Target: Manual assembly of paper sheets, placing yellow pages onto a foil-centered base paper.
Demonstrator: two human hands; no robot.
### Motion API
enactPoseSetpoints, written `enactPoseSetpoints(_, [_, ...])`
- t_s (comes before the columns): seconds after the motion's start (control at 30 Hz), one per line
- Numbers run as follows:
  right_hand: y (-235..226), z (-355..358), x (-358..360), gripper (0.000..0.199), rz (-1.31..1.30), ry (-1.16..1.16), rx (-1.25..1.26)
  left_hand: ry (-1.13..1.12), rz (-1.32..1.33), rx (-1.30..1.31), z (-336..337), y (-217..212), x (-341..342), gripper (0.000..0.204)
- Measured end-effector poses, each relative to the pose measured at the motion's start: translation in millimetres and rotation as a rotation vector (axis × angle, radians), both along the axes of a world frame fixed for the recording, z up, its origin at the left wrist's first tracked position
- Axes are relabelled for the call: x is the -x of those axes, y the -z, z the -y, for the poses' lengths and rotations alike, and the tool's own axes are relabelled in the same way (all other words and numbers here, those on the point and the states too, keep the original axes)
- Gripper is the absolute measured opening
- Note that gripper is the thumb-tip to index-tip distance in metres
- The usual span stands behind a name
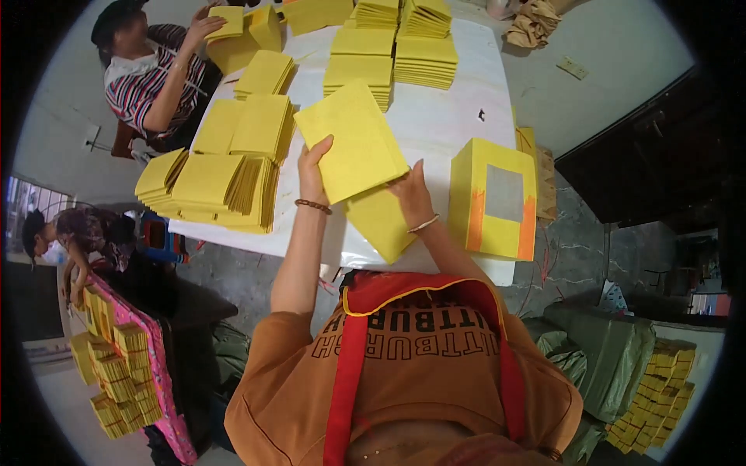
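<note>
My left hand point(312, 169) grips the left edge of a thick stack of yellow paper sheets point(351, 140), held tilted above the white table point(443, 124). My right hand point(410, 194) presses against the stack's lower right edge, fingers bent around it. More yellow sheets point(381, 221) lie flat on the table just under both hands. A beaded bracelet circles my left wrist and a thin bangle my right.
A yellow block with a silver square and orange stripes point(494, 198) stands at the right. Fanned piles of yellow sheets point(214, 182) fill the left, tall stacks point(423, 54) the far side. A person in a striped shirt point(151, 78) handles sheets at far left.
</note>
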State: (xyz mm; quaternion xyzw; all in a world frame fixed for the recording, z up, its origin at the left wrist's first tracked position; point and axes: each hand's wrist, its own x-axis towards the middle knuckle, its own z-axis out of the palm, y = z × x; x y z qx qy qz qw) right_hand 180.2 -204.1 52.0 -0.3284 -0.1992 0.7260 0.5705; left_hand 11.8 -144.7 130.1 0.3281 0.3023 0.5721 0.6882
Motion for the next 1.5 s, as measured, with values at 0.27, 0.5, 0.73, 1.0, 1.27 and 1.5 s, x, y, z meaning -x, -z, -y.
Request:
enactPoseSetpoints(0.27, [-96,-1,-24,0.045,0.021,0.351,-0.289,-0.055,0.333,0.133,-9,-7,-86,0.044])
enactPoseSetpoints(0.5, [-112,-73,-93,0.058,0.437,0.408,-0.304,-0.159,0.420,0.054,-40,-4,-164,0.043])
enactPoseSetpoints(0.73, [-107,-138,-201,0.049,0.576,-0.033,-0.012,0.217,0.106,0.430,-83,56,-217,0.021])
enactPoseSetpoints(1.0, [-21,-217,-234,0.054,0.392,-0.244,0.207,-0.045,0.074,0.651,-135,102,-245,0.022])
enactPoseSetpoints(1.27, [-1,-229,-232,0.056,0.358,-0.324,0.193,-0.078,-0.107,0.779,-147,114,-235,0.027])
enactPoseSetpoints(1.5, [9,-227,-236,0.054,0.381,-0.326,0.158,-0.113,-0.283,0.695,-113,67,-223,0.031])
